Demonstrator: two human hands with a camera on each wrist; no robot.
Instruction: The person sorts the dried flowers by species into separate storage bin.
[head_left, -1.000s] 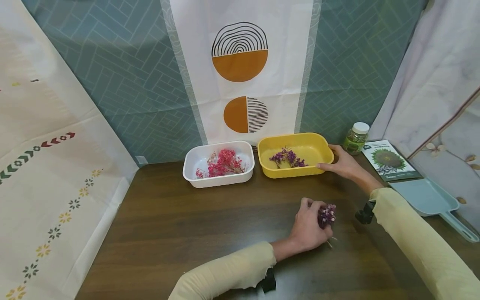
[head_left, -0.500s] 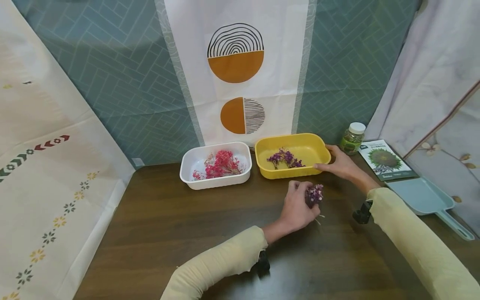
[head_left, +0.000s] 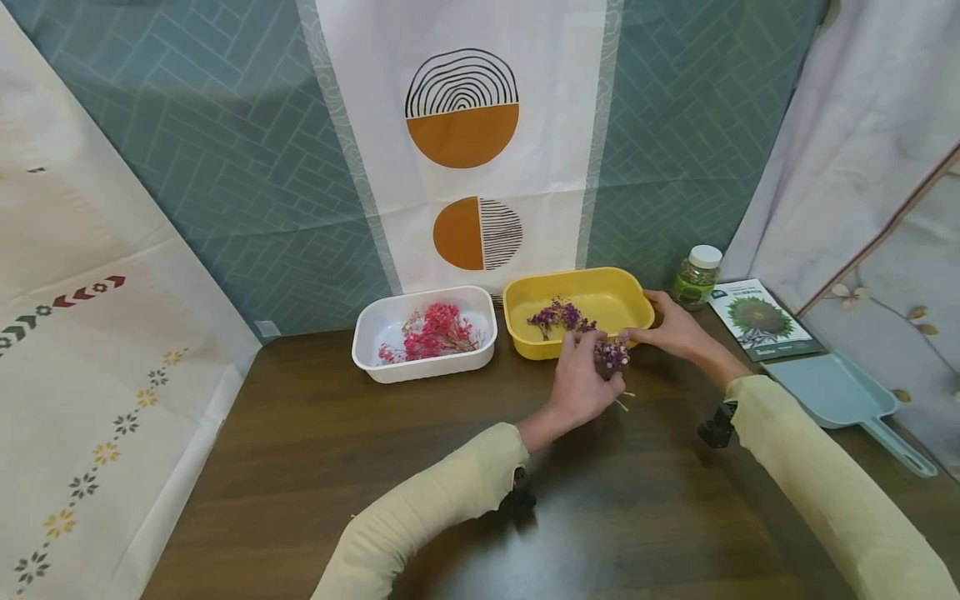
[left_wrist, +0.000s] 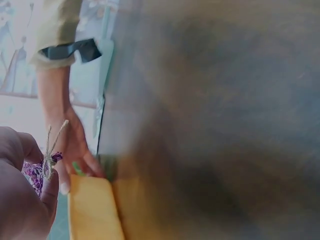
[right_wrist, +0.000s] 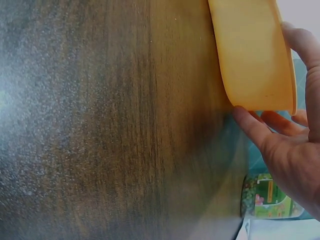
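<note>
My left hand (head_left: 576, 387) grips a small bunch of dried purple flowers (head_left: 615, 357) beside the front wall of a yellow plastic tray (head_left: 618, 308). Twine (left_wrist: 49, 159) ties the bunch, its loose ends showing in the left wrist view. At the tray's right end, my right hand (head_left: 675, 332) holds the corner, thumb on the near side and fingers round the end wall. Other dried purple flowers (head_left: 553, 315) lie inside, partly hidden by the left hand. Left of it stands a white tray (head_left: 420, 372) with pink dried flowers (head_left: 437, 329) in it.
Behind the right hand stands a white-capped jar (head_left: 697, 275), close to a packet with a sunflower picture (head_left: 757, 317). A light blue dustpan (head_left: 832, 387) lies at the right. Patterned cloth (head_left: 285, 167) hangs along the table's (head_left: 300, 467) back edge.
The left hand has carried the purple bunch forward and left, up to the yellow tray's front. My right hand keeps its hold on the tray. The head view has shifted slightly.
</note>
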